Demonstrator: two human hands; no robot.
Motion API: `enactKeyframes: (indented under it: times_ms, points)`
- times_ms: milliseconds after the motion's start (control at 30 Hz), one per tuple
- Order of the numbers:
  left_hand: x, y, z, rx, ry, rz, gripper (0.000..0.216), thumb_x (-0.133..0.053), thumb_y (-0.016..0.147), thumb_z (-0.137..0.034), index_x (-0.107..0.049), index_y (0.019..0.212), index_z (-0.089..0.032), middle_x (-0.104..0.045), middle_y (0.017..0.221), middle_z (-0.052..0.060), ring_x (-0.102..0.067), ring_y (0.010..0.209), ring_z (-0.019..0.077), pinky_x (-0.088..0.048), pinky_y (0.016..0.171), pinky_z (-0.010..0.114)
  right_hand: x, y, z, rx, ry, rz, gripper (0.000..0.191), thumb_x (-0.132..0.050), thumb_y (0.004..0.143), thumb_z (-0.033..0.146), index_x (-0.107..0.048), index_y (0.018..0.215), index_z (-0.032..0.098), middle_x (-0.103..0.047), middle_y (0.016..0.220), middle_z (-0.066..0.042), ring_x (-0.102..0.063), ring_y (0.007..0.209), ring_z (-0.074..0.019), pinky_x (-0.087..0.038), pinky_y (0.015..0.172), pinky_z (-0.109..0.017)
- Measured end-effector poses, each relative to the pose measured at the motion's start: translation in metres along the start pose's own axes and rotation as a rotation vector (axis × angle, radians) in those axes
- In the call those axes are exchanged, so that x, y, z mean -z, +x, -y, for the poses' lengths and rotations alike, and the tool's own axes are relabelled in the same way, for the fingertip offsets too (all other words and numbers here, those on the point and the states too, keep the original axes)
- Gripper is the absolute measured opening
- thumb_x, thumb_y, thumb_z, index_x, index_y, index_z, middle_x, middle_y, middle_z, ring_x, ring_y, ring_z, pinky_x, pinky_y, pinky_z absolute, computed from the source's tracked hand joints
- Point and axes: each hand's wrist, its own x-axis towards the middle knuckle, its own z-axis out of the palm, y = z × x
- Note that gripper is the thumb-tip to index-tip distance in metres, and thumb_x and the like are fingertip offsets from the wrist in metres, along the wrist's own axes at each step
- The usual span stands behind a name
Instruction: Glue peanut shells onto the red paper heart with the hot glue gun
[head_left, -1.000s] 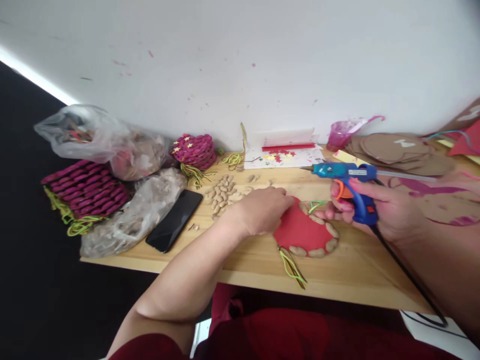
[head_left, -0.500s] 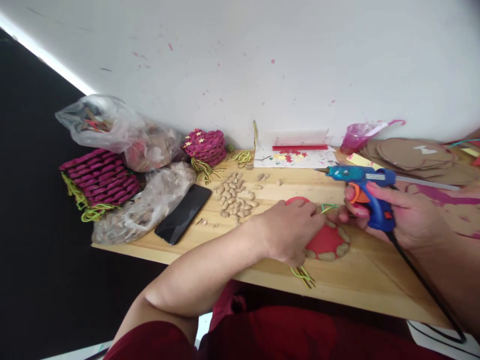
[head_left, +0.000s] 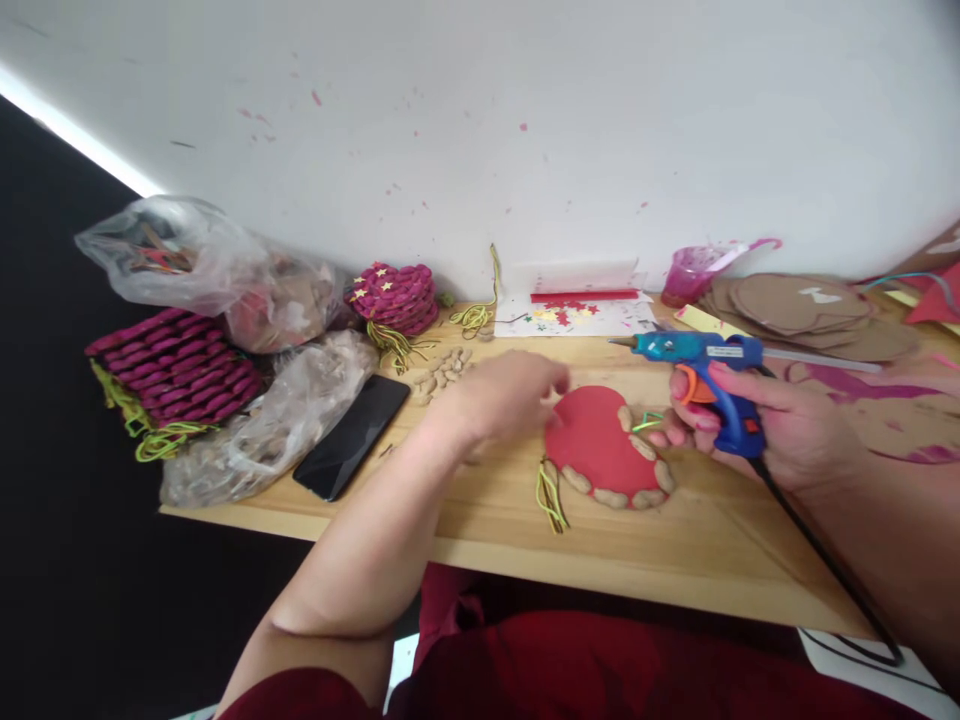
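A red disc (head_left: 592, 440) lies on the wooden table (head_left: 675, 560), with peanuts (head_left: 611, 497) glued along its near and right edge and yellow-green strings (head_left: 550, 497) hanging from its left side. My right hand (head_left: 765, 420) grips a blue glue gun (head_left: 701, 365) just right of the disc, nozzle pointing left. My left hand (head_left: 506, 400) hovers left of the disc over a loose peanut pile (head_left: 441, 372); its fingers are blurred and curled.
A black phone (head_left: 351, 436) lies left of the peanuts. Plastic bags (head_left: 262, 420) and magenta woven pieces (head_left: 176, 368) crowd the left end. Brown card discs (head_left: 806, 305), a pink cup (head_left: 686, 272) and a sticker sheet (head_left: 574, 315) line the wall. The gun's cord (head_left: 825, 570) trails right.
My left hand has lifted off the red disc and moved left toward the peanut pile. The disc has turned, its strings now at the left. The glue gun stays held.
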Motion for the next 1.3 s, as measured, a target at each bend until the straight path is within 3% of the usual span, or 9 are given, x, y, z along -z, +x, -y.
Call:
enactKeyframes:
  times_ms: [133,233,400,633,833,1000,1100,1233,1300]
  points:
    - [0.005,0.010,0.043,0.414,0.123,-0.357,0.021,-0.060,0.092,-0.031,-0.073,0.082,-0.018,-0.074,0.086,0.010,-0.068,0.087,0.0266,-0.049,0.079,0.036,-0.001,0.001,-0.001,0.055,0.026,-0.029,0.021,-0.069,0.087,0.037,-0.075,0.078,0.019,-0.052,0.054,-0.004,-0.057,0.054,-0.0211,-0.051,0.061,-0.039]
    - [-0.005,0.020,0.066,0.443,0.025,-0.425,0.018,-0.058,0.088,-0.019,-0.076,0.094,-0.020,-0.077,0.095,0.008,-0.068,0.091,0.0244,-0.050,0.083,0.034,-0.002,0.001,0.000,0.068,0.013,-0.030,0.021,-0.069,0.087,0.037,-0.074,0.078,0.018,-0.052,0.054,-0.003,-0.057,0.054,-0.0204,-0.052,0.061,-0.038]
    - [-0.024,0.030,0.072,0.430,0.005,-0.332,0.023,-0.068,0.083,-0.031,-0.075,0.102,-0.019,-0.077,0.095,0.007,-0.068,0.088,0.0238,-0.051,0.080,0.032,0.001,0.003,0.000,0.059,0.012,-0.013,0.026,-0.077,0.077,0.042,-0.074,0.076,0.017,-0.052,0.052,-0.002,-0.055,0.051,-0.0187,-0.053,0.060,-0.036]
    - [-0.023,0.029,0.070,0.455,0.062,-0.249,0.021,-0.064,0.078,-0.019,-0.076,0.095,-0.020,-0.077,0.095,0.007,-0.070,0.088,0.0241,-0.051,0.077,0.032,0.002,0.003,-0.003,0.112,0.044,-0.005,0.021,-0.075,0.081,0.036,-0.073,0.079,0.015,-0.055,0.054,-0.003,-0.056,0.052,-0.0175,-0.054,0.061,-0.036]
    - [-0.018,0.026,0.068,0.451,0.119,-0.284,0.020,-0.062,0.078,-0.021,-0.076,0.092,-0.019,-0.078,0.094,0.009,-0.071,0.090,0.0286,-0.053,0.077,0.035,0.000,0.003,-0.004,0.129,0.145,0.035,0.017,-0.071,0.085,0.029,-0.068,0.075,0.016,-0.057,0.056,-0.002,-0.052,0.051,-0.0135,-0.055,0.062,-0.034]
    - [-0.021,0.026,0.063,0.447,0.166,-0.329,0.018,-0.063,0.083,-0.023,-0.074,0.095,-0.017,-0.076,0.094,0.011,-0.070,0.093,0.0294,-0.053,0.083,0.037,0.002,0.007,-0.005,0.151,0.189,-0.003,0.016,-0.077,0.078,0.026,-0.065,0.072,0.018,-0.060,0.061,0.000,-0.048,0.048,-0.0113,-0.055,0.059,-0.033]
    - [-0.011,0.016,0.040,0.276,0.052,-0.450,0.016,-0.061,0.084,-0.018,-0.073,0.095,-0.016,-0.075,0.091,0.010,-0.070,0.089,0.0256,-0.054,0.083,0.037,0.003,0.008,-0.006,0.155,0.184,-0.021,0.016,-0.079,0.077,0.026,-0.065,0.074,0.018,-0.059,0.059,0.000,-0.048,0.048,-0.0116,-0.055,0.059,-0.033]
    - [0.020,-0.020,-0.018,-0.384,-0.356,-0.403,0.022,-0.053,0.088,-0.009,-0.070,0.089,-0.022,-0.073,0.094,0.003,-0.067,0.085,0.0157,-0.055,0.076,0.029,0.004,0.009,-0.007,0.117,0.176,-0.031,0.018,-0.078,0.078,0.030,-0.065,0.075,0.018,-0.058,0.057,-0.001,-0.051,0.049,-0.0135,-0.054,0.058,-0.033]
    - [0.028,-0.045,-0.046,-0.464,-0.344,-0.408,0.026,-0.051,0.087,-0.006,-0.069,0.086,-0.026,-0.072,0.101,0.002,-0.067,0.086,0.0150,-0.057,0.073,0.027,0.005,0.009,-0.007,0.093,0.168,-0.025,0.018,-0.074,0.082,0.032,-0.066,0.075,0.018,-0.057,0.055,-0.001,-0.053,0.050,-0.0145,-0.054,0.058,-0.032]
